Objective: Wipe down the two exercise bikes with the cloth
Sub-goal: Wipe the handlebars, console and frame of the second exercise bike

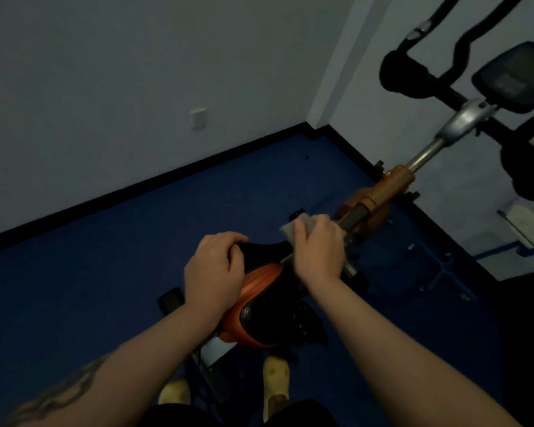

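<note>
Right hand (319,246): fingers curled over a pale cloth (293,224), pressing it onto the bike's frame bar just ahead of the saddle.
Left hand (215,268): fingers bent around the black nose of the saddle (259,295), gripping it from the left side.
Cloth: bunched under the right hand, only its pale edge showing past the fingertips (the rest is hidden by the hand).
Saddle: orange and black, between the two forearms, its nose pointing away from the person.
Exercise bike (379,192): orange frame with a silver post rising toward the upper right, black handlebars (413,72) and a dark console screen (512,77) at the top.
Floor (105,272): blue, with a black skirting strip along the white wall (136,72).
Feet: two yellowish shoes (276,375) at the lower edge, either side of the bike's rear frame.
Second bike: cannot be told apart in this dim, blurred head view.
</note>
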### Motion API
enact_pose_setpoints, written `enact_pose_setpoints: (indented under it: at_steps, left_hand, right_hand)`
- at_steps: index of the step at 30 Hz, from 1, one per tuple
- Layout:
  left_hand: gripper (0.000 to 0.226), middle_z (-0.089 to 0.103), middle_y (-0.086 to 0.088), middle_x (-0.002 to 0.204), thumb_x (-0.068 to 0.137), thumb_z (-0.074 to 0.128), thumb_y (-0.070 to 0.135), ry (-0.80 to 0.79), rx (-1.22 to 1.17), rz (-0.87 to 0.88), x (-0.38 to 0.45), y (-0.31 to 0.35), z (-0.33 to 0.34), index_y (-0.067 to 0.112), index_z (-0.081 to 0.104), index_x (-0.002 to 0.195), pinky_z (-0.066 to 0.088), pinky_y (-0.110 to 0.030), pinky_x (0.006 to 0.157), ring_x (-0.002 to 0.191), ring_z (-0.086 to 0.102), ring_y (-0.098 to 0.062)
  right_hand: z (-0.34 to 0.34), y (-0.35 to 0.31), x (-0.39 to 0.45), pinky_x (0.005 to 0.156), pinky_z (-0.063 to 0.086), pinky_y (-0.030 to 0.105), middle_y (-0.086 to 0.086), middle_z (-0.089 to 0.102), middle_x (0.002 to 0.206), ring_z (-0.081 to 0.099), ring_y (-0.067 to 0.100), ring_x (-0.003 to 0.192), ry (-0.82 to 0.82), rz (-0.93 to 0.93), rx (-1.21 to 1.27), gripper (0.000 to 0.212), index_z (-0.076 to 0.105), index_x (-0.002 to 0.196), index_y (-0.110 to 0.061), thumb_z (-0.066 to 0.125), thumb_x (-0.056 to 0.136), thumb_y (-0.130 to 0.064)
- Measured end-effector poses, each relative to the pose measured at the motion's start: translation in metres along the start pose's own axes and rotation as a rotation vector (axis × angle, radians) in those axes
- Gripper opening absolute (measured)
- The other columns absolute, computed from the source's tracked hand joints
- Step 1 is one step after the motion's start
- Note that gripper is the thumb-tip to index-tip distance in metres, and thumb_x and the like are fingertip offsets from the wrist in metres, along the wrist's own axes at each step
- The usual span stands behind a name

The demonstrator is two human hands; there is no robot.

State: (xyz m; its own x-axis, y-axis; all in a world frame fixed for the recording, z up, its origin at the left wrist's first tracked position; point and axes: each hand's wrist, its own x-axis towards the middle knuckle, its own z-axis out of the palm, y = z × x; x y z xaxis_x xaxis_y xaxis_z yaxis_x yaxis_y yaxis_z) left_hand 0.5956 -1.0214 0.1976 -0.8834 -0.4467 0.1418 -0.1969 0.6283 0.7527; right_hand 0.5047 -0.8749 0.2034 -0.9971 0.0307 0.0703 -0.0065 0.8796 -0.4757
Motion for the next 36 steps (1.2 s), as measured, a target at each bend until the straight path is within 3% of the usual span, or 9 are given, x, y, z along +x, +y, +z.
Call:
enact_pose_setpoints:
  at_steps: [3,6,13,17,22,27,32,34,36]
  left_hand:
    - [0.021,0.061,0.013,0.102,0.095,0.048,0.016,0.077,0.001,-0.066,-0.003,0.004,0.002,0.025,0.065,0.104,0.041,-0.024,0.073,0.095,0.05,-0.002]
    - [0.022,0.058,0.009,0.112,0.098,0.044,0.022,0.132,-0.012,-0.204,-0.006,0.01,0.003,0.023,0.06,0.114,0.043,-0.033,0.088,0.105,0.049,-0.007]
    - [0.043,0.038,-0.001,0.141,0.101,0.037,0.037,0.311,-0.11,-0.507,-0.039,0.031,0.023,0.016,0.038,0.139,0.031,-0.028,0.095,0.128,0.033,-0.014]
    - [0.057,0.033,0.0,0.146,0.098,0.031,0.051,0.34,-0.164,-0.576,-0.063,0.035,0.03,0.019,0.03,0.146,0.035,-0.035,0.105,0.132,0.034,-0.017]
    - [0.083,0.039,0.011,0.139,0.078,0.05,0.065,0.375,-0.466,-0.6,-0.091,0.043,0.044,0.032,0.021,0.149,0.039,-0.016,0.095,0.12,0.045,0.005]
    - [0.123,0.045,0.02,0.13,0.047,0.09,0.048,0.213,-0.591,-0.565,-0.088,0.032,0.035,0.038,0.017,0.146,0.046,-0.01,0.083,0.108,0.053,0.009]
    - [0.14,0.044,0.018,0.132,0.046,0.096,0.033,0.021,-0.608,-0.588,-0.09,0.027,0.024,0.031,0.002,0.151,0.041,-0.005,0.087,0.11,0.05,0.01]
    - [0.131,0.047,0.02,0.124,0.048,0.095,0.032,0.004,-0.606,-0.593,-0.088,0.027,0.021,0.032,0.008,0.147,0.039,0.003,0.072,0.1,0.051,0.015]
    - [0.119,0.05,0.017,0.119,0.052,0.095,0.03,0.011,-0.587,-0.604,-0.084,0.027,0.02,0.032,0.016,0.141,0.042,0.002,0.065,0.097,0.053,0.008]
  right_hand:
    - [0.003,-0.001,-0.021,0.109,0.03,0.048,0.001,0.064,0.111,0.052,0.02,0.113,-0.156,-0.556,-0.096,0.044,0.06,0.105,-0.017,0.031,0.096,-0.048]
    - [-0.014,0.022,0.009,0.109,0.031,0.038,0.002,0.067,0.109,0.057,0.021,0.107,-0.32,-0.789,-0.055,0.039,0.065,0.108,-0.014,0.044,0.096,-0.044]
    - [-0.015,0.004,0.001,0.073,0.047,0.04,0.003,0.065,0.081,0.061,0.029,0.076,-0.21,-0.795,-0.371,0.04,0.062,0.085,-0.018,0.029,0.094,-0.037]
    - [-0.014,0.003,0.012,0.079,0.046,0.037,0.0,0.063,0.111,0.062,0.023,0.095,-0.407,-1.044,-0.196,0.048,0.053,0.122,-0.021,0.026,0.096,-0.051]
    - [-0.011,0.009,0.076,0.077,0.05,0.039,0.007,0.053,0.127,0.057,0.029,0.105,-0.612,-1.089,-0.656,0.048,0.025,0.148,-0.02,0.036,0.102,-0.029]
    - [0.018,-0.052,0.013,0.075,0.041,0.039,0.006,0.06,0.117,0.057,0.03,0.103,-0.638,-0.826,-0.273,0.042,0.053,0.115,-0.022,0.02,0.101,-0.044]
    - [0.002,-0.029,0.02,0.099,0.036,0.031,-0.019,0.029,0.152,0.025,0.004,0.14,-0.823,-1.404,0.048,0.046,0.033,0.143,-0.045,0.036,0.098,-0.055]
    - [-0.002,-0.017,0.046,0.103,0.034,0.029,-0.024,0.019,0.155,0.021,0.0,0.141,-0.983,-1.386,0.067,0.049,0.023,0.143,-0.055,0.038,0.096,-0.059]
    - [0.008,-0.026,0.057,0.103,0.037,0.034,-0.016,0.035,0.151,0.037,0.008,0.135,-1.048,-1.197,0.084,0.042,0.031,0.139,-0.054,0.037,0.098,-0.054]
